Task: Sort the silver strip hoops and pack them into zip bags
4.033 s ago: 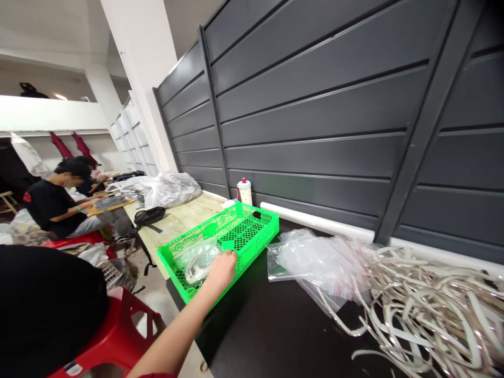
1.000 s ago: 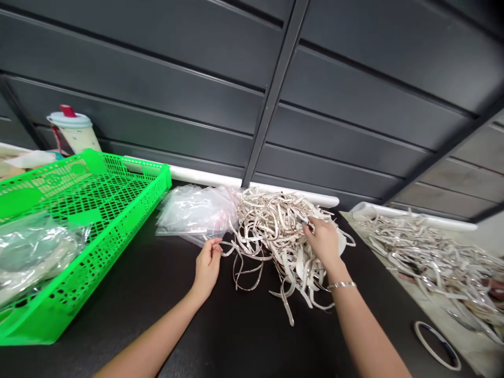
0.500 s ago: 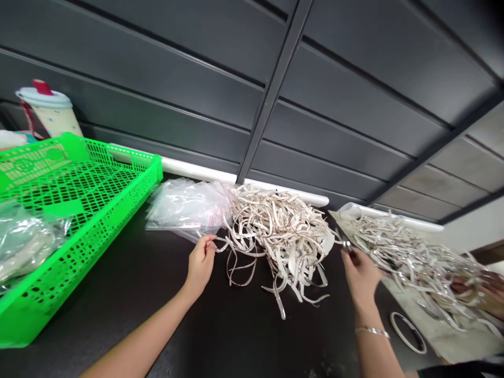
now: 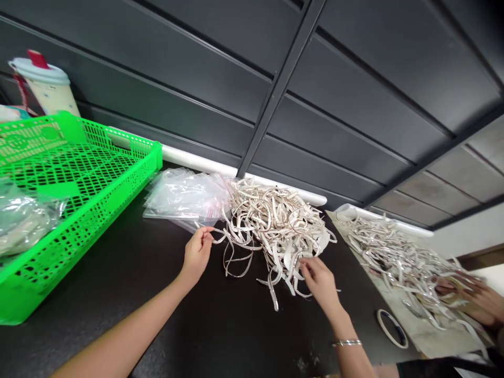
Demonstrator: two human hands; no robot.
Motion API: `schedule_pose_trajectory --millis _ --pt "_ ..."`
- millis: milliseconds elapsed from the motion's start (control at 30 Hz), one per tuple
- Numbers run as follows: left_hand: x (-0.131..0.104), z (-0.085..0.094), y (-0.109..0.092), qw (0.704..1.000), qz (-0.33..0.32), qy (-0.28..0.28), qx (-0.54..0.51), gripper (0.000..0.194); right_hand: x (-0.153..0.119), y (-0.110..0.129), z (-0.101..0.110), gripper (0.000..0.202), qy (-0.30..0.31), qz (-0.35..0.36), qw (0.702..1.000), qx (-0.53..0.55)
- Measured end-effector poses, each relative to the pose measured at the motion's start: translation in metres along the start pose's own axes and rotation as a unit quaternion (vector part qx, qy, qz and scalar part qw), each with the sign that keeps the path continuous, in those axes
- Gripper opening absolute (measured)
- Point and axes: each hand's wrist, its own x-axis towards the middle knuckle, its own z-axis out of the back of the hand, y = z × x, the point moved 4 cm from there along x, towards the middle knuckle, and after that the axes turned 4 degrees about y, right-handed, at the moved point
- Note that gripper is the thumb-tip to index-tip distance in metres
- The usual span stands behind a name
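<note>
A tangled heap of thin white strips with shiny brownish edges [image 4: 275, 220] lies on the dark table. At its left side, my left hand [image 4: 198, 254] pinches the end of one loose strip [image 4: 219, 237] between thumb and fingers. My right hand [image 4: 321, 283], with a silver bracelet at the wrist, has its fingertips closed among the strips at the heap's lower right. Exactly what lies between those fingertips is partly hidden. Clear plastic bags [image 4: 185, 197] lie in a stack against the left of the heap.
On the left stands a green plastic crate [image 4: 106, 197] holding a filled clear bag [image 4: 27, 223]. Behind it is a lidded cup [image 4: 49, 89]. To the right are a second strip heap [image 4: 405, 262], a tape roll [image 4: 392, 329] and another person's hands [image 4: 478, 299]. A dark panel wall [image 4: 197, 79] rises behind.
My right hand has moved left and slightly down, from beside the heap onto its lower right part. My left hand keeps its pinch on the strip. The view has shifted a little.
</note>
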Motion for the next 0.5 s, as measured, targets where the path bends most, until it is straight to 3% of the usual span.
schedule_pose_trajectory --millis 133,233,367,500 --pt "0.0 0.0 0.0 1.0 0.003 0.003 0.007 0.025 0.015 0.017 -0.017 0.02 0.134 -0.008 0.98 -0.149" --pt "-0.001 -0.002 0.0 1.0 0.0 0.015 0.008 0.024 0.023 0.018 -0.018 0.018 0.161 -0.008 0.967 -0.197" --pt "-0.001 -0.004 0.001 0.999 0.003 0.028 0.016 0.023 0.039 0.022 0.002 0.013 0.109 0.029 0.992 -0.055" --pt "0.0 -0.003 0.0 1.0 0.002 0.027 0.016 0.023 0.058 0.026 0.032 0.032 0.028 0.005 0.989 0.145"
